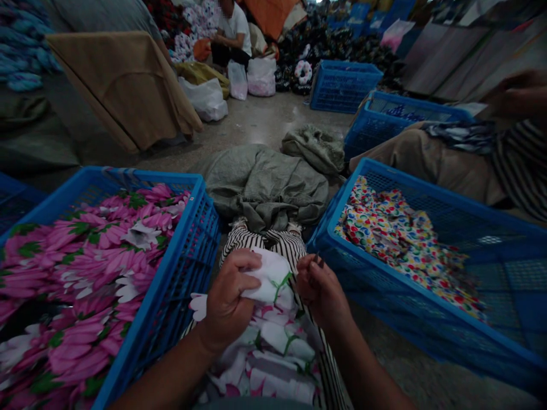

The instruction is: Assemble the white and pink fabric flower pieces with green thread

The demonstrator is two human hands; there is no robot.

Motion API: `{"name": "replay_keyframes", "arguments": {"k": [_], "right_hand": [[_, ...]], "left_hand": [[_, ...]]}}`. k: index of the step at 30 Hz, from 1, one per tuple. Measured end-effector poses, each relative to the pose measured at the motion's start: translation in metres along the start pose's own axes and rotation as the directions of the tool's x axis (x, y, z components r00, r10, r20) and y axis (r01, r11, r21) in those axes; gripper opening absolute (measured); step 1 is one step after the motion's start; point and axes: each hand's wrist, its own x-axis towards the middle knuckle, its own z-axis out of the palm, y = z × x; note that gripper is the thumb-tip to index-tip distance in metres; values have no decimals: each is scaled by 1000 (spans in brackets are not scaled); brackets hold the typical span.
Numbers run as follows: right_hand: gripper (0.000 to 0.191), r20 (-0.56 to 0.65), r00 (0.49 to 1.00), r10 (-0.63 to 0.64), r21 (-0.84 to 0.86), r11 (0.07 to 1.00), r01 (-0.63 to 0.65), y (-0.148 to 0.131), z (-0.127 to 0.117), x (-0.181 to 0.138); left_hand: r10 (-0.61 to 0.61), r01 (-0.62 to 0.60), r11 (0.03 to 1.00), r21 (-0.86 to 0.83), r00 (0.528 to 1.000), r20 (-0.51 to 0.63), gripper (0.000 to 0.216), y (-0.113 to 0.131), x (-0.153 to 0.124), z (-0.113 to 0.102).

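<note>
My left hand (233, 296) pinches a white cloth piece (273, 279) between thumb and fingers; a thin green strip lies across it. Close by on the right, my right hand (320, 290) is closed around a small dark pointed tool (318, 262), mostly hidden by the fingers. Under both hands, more white cloth pieces (277, 370) with pink edges and green strips are heaped on my lap, over black-and-white striped trousers (286, 242).
At left stands a blue crate (177, 250) of pink-and-green cloth flowers; at right, another blue crate (384, 256) holds multicoloured printed cloth. Grey-green sacks (265, 176) lie ahead. A person (235, 34) sits at the back, and another person's hand (521, 94) shows at right.
</note>
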Motion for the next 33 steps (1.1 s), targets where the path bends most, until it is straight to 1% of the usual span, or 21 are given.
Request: {"name": "replay_keyframes", "arguments": {"k": [4, 9, 10, 12, 14, 15, 17, 18, 20, 21, 23, 25, 26, 28, 29, 31, 32, 33], "right_hand": [[24, 34, 999, 33, 14, 999, -33, 6, 4, -7], [26, 49, 999, 6, -77, 997, -3, 9, 10, -14], [25, 46, 999, -12, -108, 994, 17, 8, 11, -16], [21, 47, 995, -90, -200, 975, 98, 6, 14, -19], [17, 94, 981, -169, -335, 923, 191, 4, 19, -22], [23, 129, 975, -184, -402, 889, 221, 3, 22, -22], [34, 174, 972, -158, -487, 844, 225, 3, 27, -21], [32, 168, 975, -145, -507, 835, 212, 4, 29, -20], [17, 117, 981, -154, -526, 829, 192, 6, 31, -17], [11, 89, 983, -163, -532, 826, 186, 7, 32, -15], [9, 59, 985, -163, -540, 825, 169, 7, 32, -14], [11, 59, 989, -139, -527, 837, 149, 5, 31, -13], [12, 69, 989, -130, -517, 843, 147, 3, 31, -13], [12, 93, 986, -138, -512, 843, 167, 1, 29, -13], [11, 92, 984, -153, -522, 834, 178, -1, 27, -13], [11, 51, 979, -196, -565, 803, 190, -4, 23, -11], [11, 22, 975, -221, -593, 782, 190, -7, 21, -11], [11, 6, 969, -246, -618, 761, 197, -9, 19, -11]], "left_hand": [[15, -15, 999, 32, 1000, -22, 29, -2, 2, 0], [2, -1, 998, 69, 1000, -21, 28, -2, 0, 0], [-2, 3, 997, 75, 1000, -14, 28, -2, -1, -1], [1, -2, 996, 88, 1000, 9, 28, -2, -2, -2], [1, -3, 996, 84, 1000, 28, 28, 0, -2, -1], [-21, 19, 997, 69, 1000, 23, 27, 1, -2, 0], [-112, 113, 994, 9, 994, -17, 25, 4, -3, 6], [-176, 175, 984, -27, 984, -41, 24, 5, -4, 9], [-295, 290, 954, -77, 953, -73, 21, 7, -5, 16], [-335, 329, 941, -81, 938, -83, 20, 7, -6, 18], [-377, 375, 926, -42, 922, -85, 19, 8, -6, 21], [-363, 364, 930, 43, 931, -27, 22, 7, -5, 21], [-346, 343, 936, 81, 938, 27, 24, 7, -3, 20], [-338, 324, 938, 124, 934, 118, 27, 8, -1, 18], [-351, 335, 933, 133, 928, 122, 28, 8, -1, 17], [-378, 366, 918, 152, 924, 60, 30, 7, -2, 15], [-366, 357, 918, 169, 930, 24, 30, 6, -3, 15], [-330, 323, 927, 190, 944, 4, 30, 5, -4, 14]]}}
